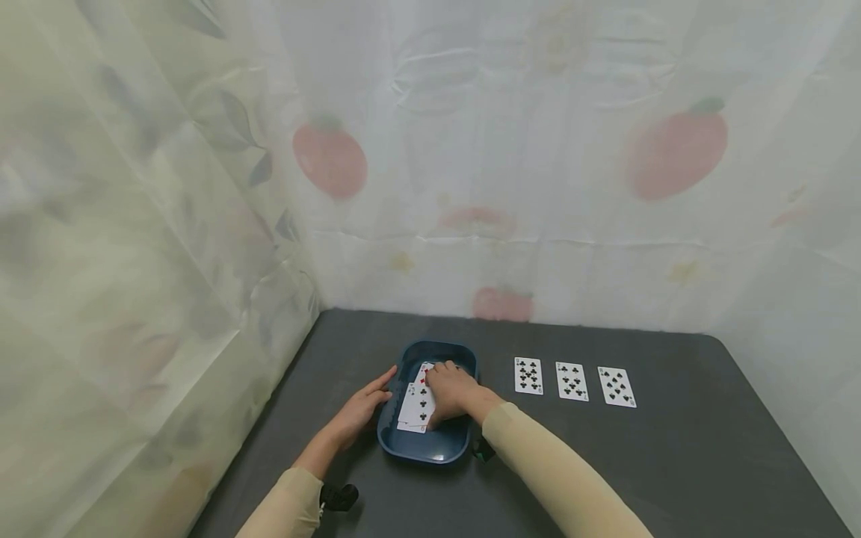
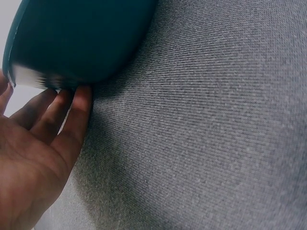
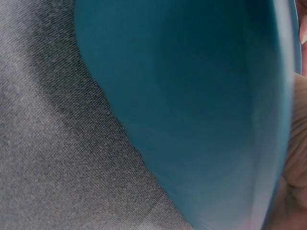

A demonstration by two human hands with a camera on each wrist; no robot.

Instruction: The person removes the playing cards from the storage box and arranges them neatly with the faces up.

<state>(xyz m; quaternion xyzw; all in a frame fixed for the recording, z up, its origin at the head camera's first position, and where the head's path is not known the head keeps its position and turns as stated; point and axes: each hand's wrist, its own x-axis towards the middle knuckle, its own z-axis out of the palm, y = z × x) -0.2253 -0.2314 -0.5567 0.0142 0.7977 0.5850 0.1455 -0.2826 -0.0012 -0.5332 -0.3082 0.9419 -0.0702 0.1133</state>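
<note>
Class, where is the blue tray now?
In the head view, the blue tray sits on the dark table, left of the three-card row, beside the left hand.

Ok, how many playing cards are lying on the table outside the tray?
3, in a row to the right of the tray: left card, middle card, right card. None seems hidden; overlapping cards inside the tray aren't counted.

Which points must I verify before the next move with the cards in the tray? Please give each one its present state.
1. Tray standing on the table: ok.
2. Left hand touching the tray's outer side: ok.
3. Right hand over the cards in the tray: ok.
4. A card gripped by it: cannot tell.
5. Tray cards squared into a neat pile: not ok, they overlap unevenly.
6. Three row cards face up and apart: ok.
</note>
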